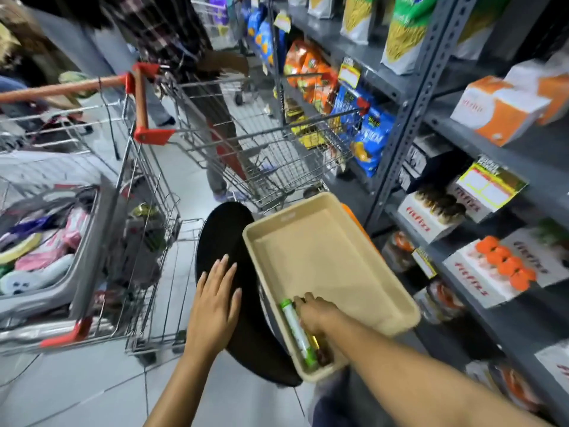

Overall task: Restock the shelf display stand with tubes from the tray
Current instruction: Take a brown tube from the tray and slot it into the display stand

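Note:
A beige tray (326, 241) rests on a round black stool (228, 229) in front of me. At its near end lie a green-and-white tube (297, 331) and a darker tube partly under my arm. My right hand (314, 312) reaches into the tray with its fingers curled over these tubes; whether it grips one I cannot tell. My left hand (215, 300) lies flat and open on the stool, left of the tray. White display stands with orange-capped tubes (505, 263) and dark-capped tubes (440, 201) sit on the grey shelves at right.
Two wire shopping carts stand close: a loaded one (92, 241) at left, an empty one (271, 143) ahead. A person in a plaid shirt (160, 35) stands beyond them. Grey metal shelving (409, 97) with snack bags and boxes runs along the right.

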Tool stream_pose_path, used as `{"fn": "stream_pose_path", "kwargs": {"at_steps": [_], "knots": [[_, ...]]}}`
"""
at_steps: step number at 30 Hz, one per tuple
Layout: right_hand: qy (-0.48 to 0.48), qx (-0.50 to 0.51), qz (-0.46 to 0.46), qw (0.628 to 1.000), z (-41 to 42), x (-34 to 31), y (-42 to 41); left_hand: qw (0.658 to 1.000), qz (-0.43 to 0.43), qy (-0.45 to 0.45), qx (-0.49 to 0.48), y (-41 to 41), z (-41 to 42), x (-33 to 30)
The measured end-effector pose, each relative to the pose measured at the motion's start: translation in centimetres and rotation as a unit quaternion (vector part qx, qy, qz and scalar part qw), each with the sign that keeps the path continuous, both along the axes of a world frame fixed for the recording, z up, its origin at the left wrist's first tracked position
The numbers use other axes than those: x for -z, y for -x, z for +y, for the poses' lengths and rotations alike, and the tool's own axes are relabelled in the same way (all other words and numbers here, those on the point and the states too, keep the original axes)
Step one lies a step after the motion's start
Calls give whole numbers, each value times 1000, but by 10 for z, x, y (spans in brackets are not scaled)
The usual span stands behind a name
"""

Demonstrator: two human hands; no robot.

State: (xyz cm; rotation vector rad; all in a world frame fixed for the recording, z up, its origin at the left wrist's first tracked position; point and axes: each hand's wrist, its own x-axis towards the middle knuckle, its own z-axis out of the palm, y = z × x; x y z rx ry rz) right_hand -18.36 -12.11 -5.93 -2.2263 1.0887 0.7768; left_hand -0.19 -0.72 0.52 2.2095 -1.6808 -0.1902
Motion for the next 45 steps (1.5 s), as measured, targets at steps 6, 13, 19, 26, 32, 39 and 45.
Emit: {"fn": "stream_pose_path", "kwargs": {"at_steps": [6, 13, 19, 26, 32, 39, 45], "knots": [[57, 20, -29, 998, 11, 8, -12, 1000, -17, -4, -12, -3, 1, 7], [87, 13, -103, 991, 12, 2, -22, 1000, -23, -2, -11, -2, 0, 8], [37, 22, -113, 993, -14, -39, -16, 997, -57, -45, -19, 0, -6, 5], [62, 3, -196, 979, -93, -221, 20, 997, -31, 65, 40, 37, -104, -78], [191, -27, -244, 950, -115, -420, 94, 970, -11, 202, 135, 111, -195, -201], [367, 54, -249, 895, -96, -581, 199, 910, -9, 309, 275, 219, -264, -310], [500, 144, -159, 839, -92, -672, 288, 848, 0, 368, 380, 329, -304, -378]]}}
